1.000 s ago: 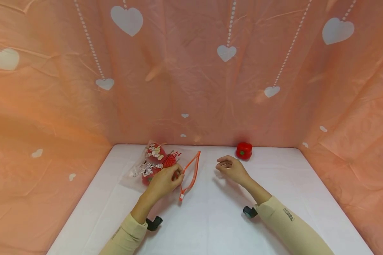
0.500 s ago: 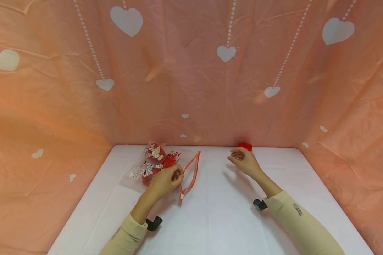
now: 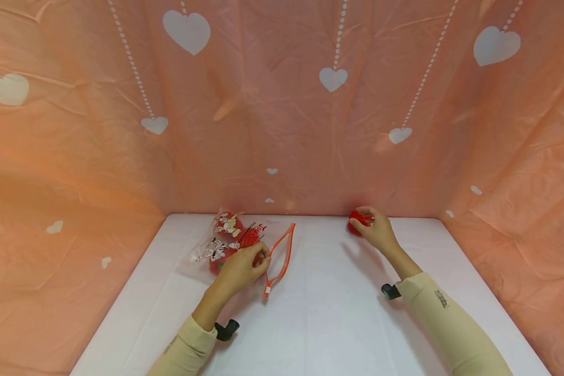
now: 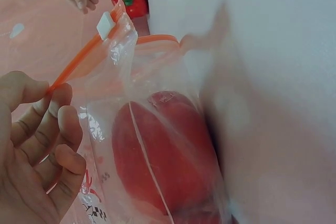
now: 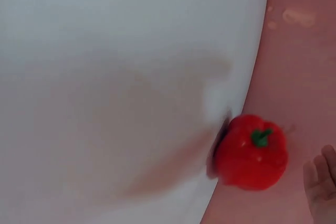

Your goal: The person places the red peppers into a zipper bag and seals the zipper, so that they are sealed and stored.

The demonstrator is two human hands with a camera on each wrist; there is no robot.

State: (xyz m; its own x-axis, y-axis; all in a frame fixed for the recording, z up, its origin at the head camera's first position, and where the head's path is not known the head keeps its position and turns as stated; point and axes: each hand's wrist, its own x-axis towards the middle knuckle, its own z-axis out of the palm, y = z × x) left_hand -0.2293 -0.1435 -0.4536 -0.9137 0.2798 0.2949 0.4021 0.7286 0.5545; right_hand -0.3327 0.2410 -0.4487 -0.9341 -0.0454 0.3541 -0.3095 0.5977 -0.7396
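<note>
The head view is fairly bright, with a warm glow on the left side of the curtain [image 3: 89, 167] and a duller pink on its far side. Soft-edged shadows fall on the white table [image 3: 329, 313], on the near side of the right hand [image 3: 378, 230] and the left hand [image 3: 242, 266]. Both wrist views are dimmer and greyer. In the left one, white glints streak the plastic bag [image 4: 157, 72]. In the right one, the pepper [image 5: 249, 161] looks slightly blurred, with faint shine, and the table's far edge bends into a curve.
</note>
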